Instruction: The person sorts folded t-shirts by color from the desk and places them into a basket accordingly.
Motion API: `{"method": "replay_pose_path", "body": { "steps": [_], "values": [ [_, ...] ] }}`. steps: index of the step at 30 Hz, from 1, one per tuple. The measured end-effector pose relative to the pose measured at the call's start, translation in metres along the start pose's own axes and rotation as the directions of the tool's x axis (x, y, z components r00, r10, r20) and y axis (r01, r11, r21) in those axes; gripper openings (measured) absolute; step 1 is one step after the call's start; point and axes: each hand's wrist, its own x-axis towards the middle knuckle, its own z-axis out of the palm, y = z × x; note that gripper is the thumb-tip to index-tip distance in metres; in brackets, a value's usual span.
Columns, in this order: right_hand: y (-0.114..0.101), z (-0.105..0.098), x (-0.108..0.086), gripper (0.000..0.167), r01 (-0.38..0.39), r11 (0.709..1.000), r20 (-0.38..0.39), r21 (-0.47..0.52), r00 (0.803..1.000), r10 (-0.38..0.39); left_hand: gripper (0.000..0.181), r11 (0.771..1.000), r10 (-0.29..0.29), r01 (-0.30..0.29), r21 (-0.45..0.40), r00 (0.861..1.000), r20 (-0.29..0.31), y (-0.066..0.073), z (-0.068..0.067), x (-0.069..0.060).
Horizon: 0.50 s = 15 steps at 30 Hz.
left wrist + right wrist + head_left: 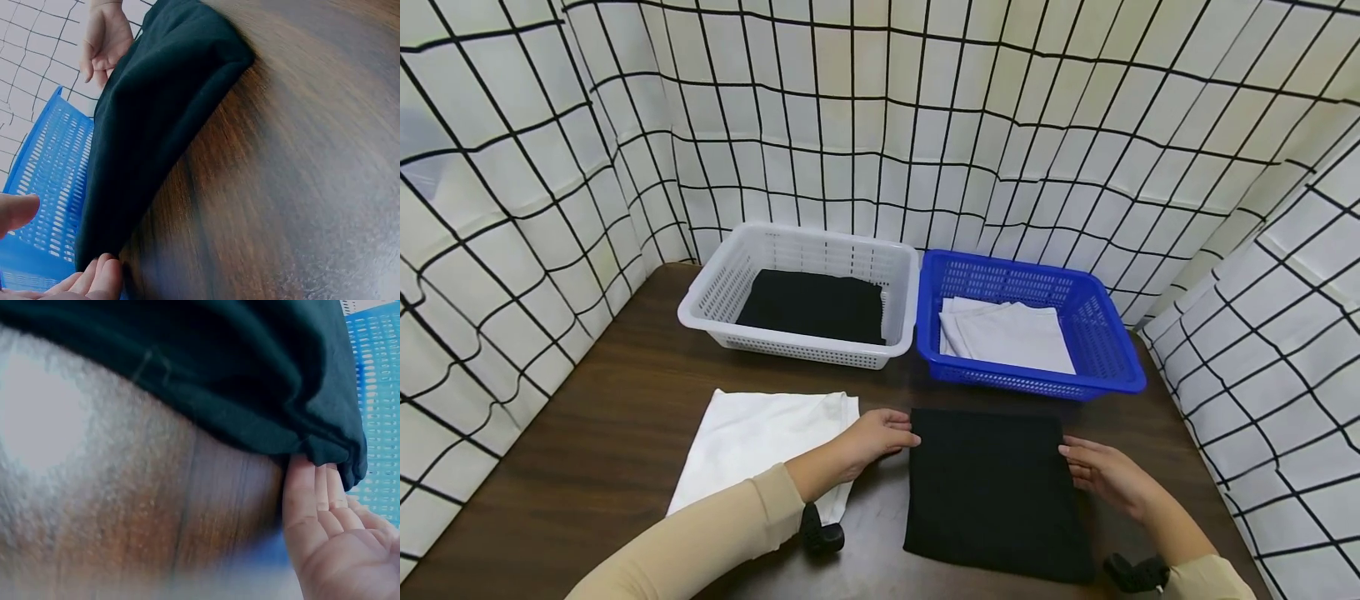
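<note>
A folded black cloth (996,492) lies as a rough square on the table between the two hands. At its upper left edge my left hand (876,440) touches the fabric; in the left wrist view its fingertips (106,275) meet the cloth while the thumb stands well apart. On the opposite side, my right hand (1108,475) has its fingers at the upper right edge. The right wrist view shows those fingers (303,494) fairly straight, their tips hidden beneath the cloth's hem. A folded white cloth (752,437) lies to the left, partly behind my left forearm.
Behind the hands, a white basket (700,312) holds folded black cloth (816,304). Beside it on the right, a blue basket (1108,333) contains folded white cloths (1011,333). Grid-patterned curtains (850,125) enclose the brown wooden table (602,433) at the back and sides.
</note>
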Motion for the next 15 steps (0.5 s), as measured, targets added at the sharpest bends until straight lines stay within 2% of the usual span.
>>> {"method": "replay_pose_path", "body": {
  "steps": [4, 9, 11, 15],
  "values": [
    [-0.001, -0.002, 0.004, 0.079, -0.016, 0.999, -0.027, -0.032, 1.000, 0.015, 0.059, 0.994, -0.050, 0.050, -0.092, 0.999, 0.007, 0.002, 0.000, 0.003],
    [-0.002, -0.002, 0.010, 0.082, -0.047, 0.995, -0.087, -0.083, 0.995, 0.039, 0.059, 0.971, -0.112, 0.114, -0.212, 0.994, 0.017, 0.006, 0.001, 0.007],
    [-0.003, -0.001, 0.011, 0.082, -0.062, 0.994, -0.095, -0.085, 0.994, 0.054, 0.060, 0.969, -0.120, 0.122, -0.215, 0.993, 0.020, 0.006, 0.001, 0.009],
    [-0.006, 0.002, 0.014, 0.085, -0.087, 0.993, -0.086, -0.076, 0.993, 0.081, 0.059, 0.981, -0.104, 0.106, -0.163, 0.994, 0.026, 0.006, 0.001, 0.013]
  ]
}}
